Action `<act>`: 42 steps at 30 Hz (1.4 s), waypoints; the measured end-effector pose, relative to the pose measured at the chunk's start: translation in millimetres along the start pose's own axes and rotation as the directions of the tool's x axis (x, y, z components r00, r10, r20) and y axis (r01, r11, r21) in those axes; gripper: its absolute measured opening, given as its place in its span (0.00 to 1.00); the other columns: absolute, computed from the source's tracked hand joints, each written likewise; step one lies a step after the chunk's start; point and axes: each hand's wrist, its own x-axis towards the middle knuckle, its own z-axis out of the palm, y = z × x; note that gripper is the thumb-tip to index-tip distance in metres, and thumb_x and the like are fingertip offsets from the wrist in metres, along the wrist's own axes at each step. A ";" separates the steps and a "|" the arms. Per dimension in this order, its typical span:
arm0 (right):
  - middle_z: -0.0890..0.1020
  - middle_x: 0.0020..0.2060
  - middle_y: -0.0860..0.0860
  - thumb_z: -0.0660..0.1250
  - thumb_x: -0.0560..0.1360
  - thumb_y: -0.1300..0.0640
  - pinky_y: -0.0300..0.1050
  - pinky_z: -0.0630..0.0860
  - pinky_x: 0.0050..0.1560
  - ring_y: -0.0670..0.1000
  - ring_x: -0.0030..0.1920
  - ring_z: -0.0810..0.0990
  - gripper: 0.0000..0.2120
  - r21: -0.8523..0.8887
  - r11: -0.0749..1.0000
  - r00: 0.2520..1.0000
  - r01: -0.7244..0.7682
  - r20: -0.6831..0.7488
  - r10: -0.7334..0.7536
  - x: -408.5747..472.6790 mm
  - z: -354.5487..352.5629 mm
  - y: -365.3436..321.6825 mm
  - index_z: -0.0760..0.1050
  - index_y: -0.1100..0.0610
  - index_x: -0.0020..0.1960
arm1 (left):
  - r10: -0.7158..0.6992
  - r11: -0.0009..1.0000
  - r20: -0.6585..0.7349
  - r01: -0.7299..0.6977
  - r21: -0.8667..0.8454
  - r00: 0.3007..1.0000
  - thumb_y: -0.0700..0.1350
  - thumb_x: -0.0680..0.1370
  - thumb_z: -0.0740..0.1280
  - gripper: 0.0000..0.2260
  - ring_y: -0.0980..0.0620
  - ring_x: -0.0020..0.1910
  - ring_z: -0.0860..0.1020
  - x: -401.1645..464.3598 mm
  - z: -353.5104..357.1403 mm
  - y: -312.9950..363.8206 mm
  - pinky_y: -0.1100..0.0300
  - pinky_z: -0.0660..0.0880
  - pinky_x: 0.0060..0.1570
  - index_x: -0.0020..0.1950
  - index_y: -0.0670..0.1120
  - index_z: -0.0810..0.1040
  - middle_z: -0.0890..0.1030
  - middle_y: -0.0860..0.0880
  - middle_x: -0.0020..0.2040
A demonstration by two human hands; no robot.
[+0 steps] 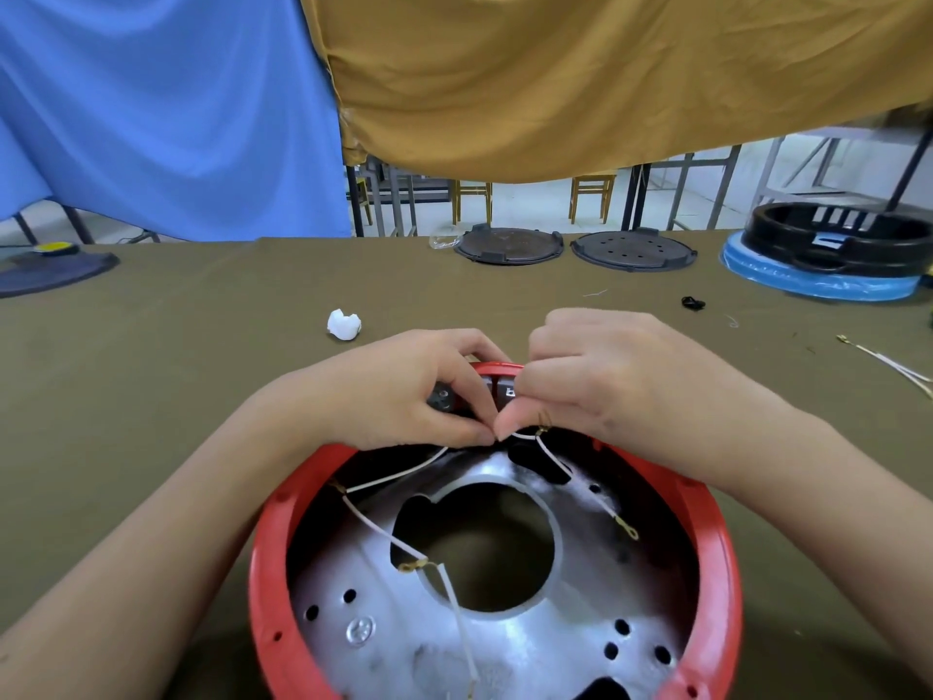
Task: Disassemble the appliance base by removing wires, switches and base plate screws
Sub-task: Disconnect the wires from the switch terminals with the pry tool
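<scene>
Fingertips (487, 437) of both hands pinched on white wire (399, 477) at red base (267, 573) far rim, beside switches (497, 391). Gripped close, probably for freeing wire terminal.

The near rim of the red appliance base (727, 558) is cut off by the bottom edge. The switches (497, 391) at its far wall are largely covered by the left hand (404, 396) and right hand (616, 381). The black housing (833, 240) is clipped at the right edge.
</scene>
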 end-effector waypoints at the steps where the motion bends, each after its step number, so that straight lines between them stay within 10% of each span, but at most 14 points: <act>1: 0.73 0.29 0.51 0.61 0.77 0.45 0.44 0.68 0.30 0.49 0.33 0.68 0.23 0.025 1.000 1.000 -0.017 0.019 0.017 0.6 0.7 0.4 0.77 0.62 0.33 | 0.002 1.000 0.001 -0.002 -0.004 1.000 0.46 0.76 0.74 0.03 0.61 0.57 0.75 -0.2 -0.2 0.0 0.67 0.69 0.60 0.47 0.53 0.87 0.74 0.63 0.59; 9: 0.78 0.29 0.48 0.56 0.76 0.35 0.38 0.70 0.37 0.46 0.35 0.77 0.26 0.440 0.755 0.868 -0.486 0.146 0.474 -2.9 2.5 8.4 0.82 0.53 0.38 | 0.006 1.000 0.004 -0.006 0.009 1.000 0.48 0.75 0.74 0.04 0.61 0.58 0.75 0.4 -0.2 -3.5 0.65 0.69 0.60 0.48 0.56 0.87 0.73 0.67 0.58; 23: 0.64 0.15 0.45 0.61 0.82 0.45 0.33 0.60 0.25 0.45 0.19 0.65 0.25 0.542 0.549 0.728 -0.637 0.186 0.660 2.9 6.9 17.7 0.83 0.54 0.32 | 0.010 1.000 0.021 -0.010 -0.012 1.000 0.48 0.76 0.74 0.04 0.59 0.61 0.75 1.3 0.9 -2.7 0.61 0.70 0.63 0.48 0.56 0.87 0.74 0.61 0.62; 36: 0.64 0.15 0.46 0.61 0.82 0.44 0.33 0.61 0.23 0.45 0.18 0.63 0.26 0.528 0.515 0.687 -0.675 0.195 0.701 6.9 8.9 18.4 0.83 0.54 0.31 | 0.037 0.999 0.019 -0.036 -0.032 0.999 0.48 0.76 0.74 0.04 0.59 0.61 0.75 1.8 1.4 -4.6 0.61 0.70 0.63 0.47 0.58 0.86 0.74 0.62 0.60; 42: 0.76 0.22 0.46 0.61 0.82 0.43 0.35 0.66 0.32 0.46 0.27 0.75 0.27 0.386 0.791 0.856 -0.474 -0.010 0.518 -4.8 5.7 11.3 0.81 0.59 0.33 | 0.030 0.999 0.006 -0.030 -0.039 1.000 0.48 0.76 0.73 0.03 0.56 0.62 0.76 2.3 1.6 -4.1 0.55 0.71 0.64 0.47 0.56 0.86 0.75 0.59 0.62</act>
